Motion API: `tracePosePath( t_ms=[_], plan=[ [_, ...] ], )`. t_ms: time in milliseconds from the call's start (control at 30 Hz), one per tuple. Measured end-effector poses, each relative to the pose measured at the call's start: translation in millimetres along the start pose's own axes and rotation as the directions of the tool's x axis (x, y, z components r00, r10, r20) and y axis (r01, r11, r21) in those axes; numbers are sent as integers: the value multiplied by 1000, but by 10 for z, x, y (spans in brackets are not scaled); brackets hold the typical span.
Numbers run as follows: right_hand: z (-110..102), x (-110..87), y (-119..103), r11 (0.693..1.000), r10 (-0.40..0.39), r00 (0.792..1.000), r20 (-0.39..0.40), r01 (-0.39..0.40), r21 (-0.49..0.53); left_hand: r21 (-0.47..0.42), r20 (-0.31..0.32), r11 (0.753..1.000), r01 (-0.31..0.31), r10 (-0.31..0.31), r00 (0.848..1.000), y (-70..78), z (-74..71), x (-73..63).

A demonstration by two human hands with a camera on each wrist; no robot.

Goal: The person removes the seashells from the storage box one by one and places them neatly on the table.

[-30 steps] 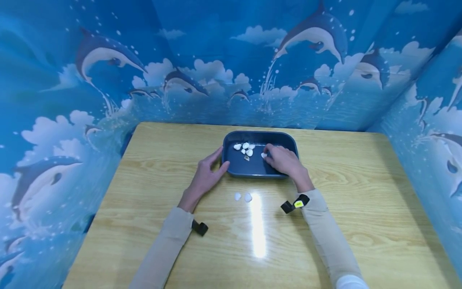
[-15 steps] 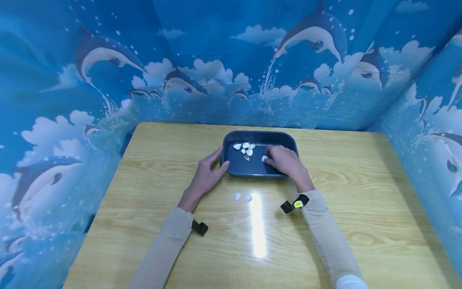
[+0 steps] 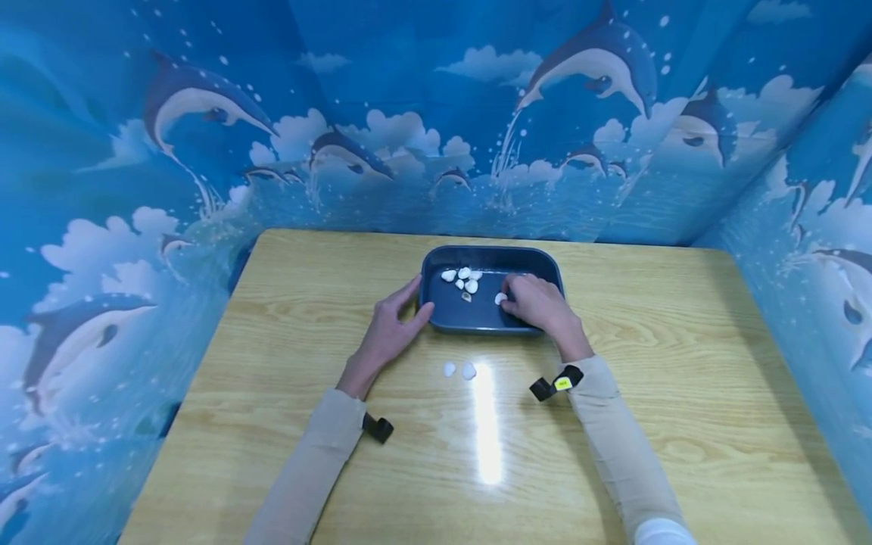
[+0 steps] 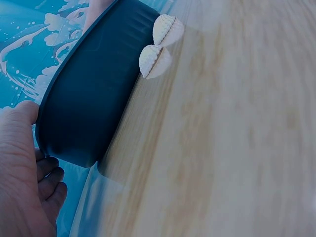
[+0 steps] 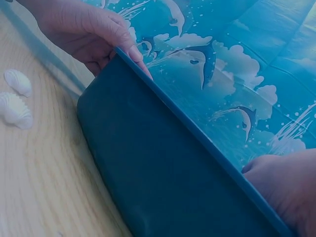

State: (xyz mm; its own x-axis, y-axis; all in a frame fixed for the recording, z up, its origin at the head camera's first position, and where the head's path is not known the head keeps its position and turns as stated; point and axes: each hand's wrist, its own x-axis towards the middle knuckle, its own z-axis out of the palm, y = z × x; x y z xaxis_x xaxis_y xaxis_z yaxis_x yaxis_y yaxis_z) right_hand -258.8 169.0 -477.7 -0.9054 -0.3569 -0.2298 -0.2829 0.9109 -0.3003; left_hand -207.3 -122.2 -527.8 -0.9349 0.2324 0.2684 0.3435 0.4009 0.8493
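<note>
A dark blue rectangular tray stands near the table's back edge. My left hand grips its left front corner; in the left wrist view the thumb lies at the rim, the other fingers outside the wall. Inside the tray, toward the right, my right hand pinches a white seashell between thumb and fingers. Several white shells lie clustered in the tray's left half, with a small brownish shell in front of them. In the right wrist view the tray wall hides the right hand's fingertips.
Two white shells lie on the table in front of the tray: a smaller one and a larger one. The wooden table carries a bright light reflection. A dolphin-print cloth hangs behind and along the sides.
My right hand has brought the pinched shell slightly lower and nearer the front of the tray, then stayed there. The left hand and other shells have not moved.
</note>
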Motion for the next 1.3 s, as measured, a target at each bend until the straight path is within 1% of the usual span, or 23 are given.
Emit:
tracePosePath(
  t_ms=[200, 433, 600, 833, 1300],
  plan=[
    [-14, -7, -16, 1000, 12, 1000, 21, -12, 12, 4, 1, 1000, -1, 1, 1000, -9, -2, 5],
    [-9, -6, -4, 999, -14, 1000, -23, 14, 37, 10, 1, 1000, 8, -8, 1000, 1, -5, -6],
    [5, 2, -3, 999, -21, 1000, -22, 22, 43, 12, 1, 1000, 0, 0, 1000, -2, -3, -5],
    [24, 1, -4, 998, -56, 998, -26, 56, 21, 7, 1, 1000, -14, 14, 1000, -1, 0, 0],
    [34, -2, -10, 997, -73, 997, -36, 73, 16, 1, -4, 1000, -12, 12, 1000, -4, 0, 2]
  ],
)
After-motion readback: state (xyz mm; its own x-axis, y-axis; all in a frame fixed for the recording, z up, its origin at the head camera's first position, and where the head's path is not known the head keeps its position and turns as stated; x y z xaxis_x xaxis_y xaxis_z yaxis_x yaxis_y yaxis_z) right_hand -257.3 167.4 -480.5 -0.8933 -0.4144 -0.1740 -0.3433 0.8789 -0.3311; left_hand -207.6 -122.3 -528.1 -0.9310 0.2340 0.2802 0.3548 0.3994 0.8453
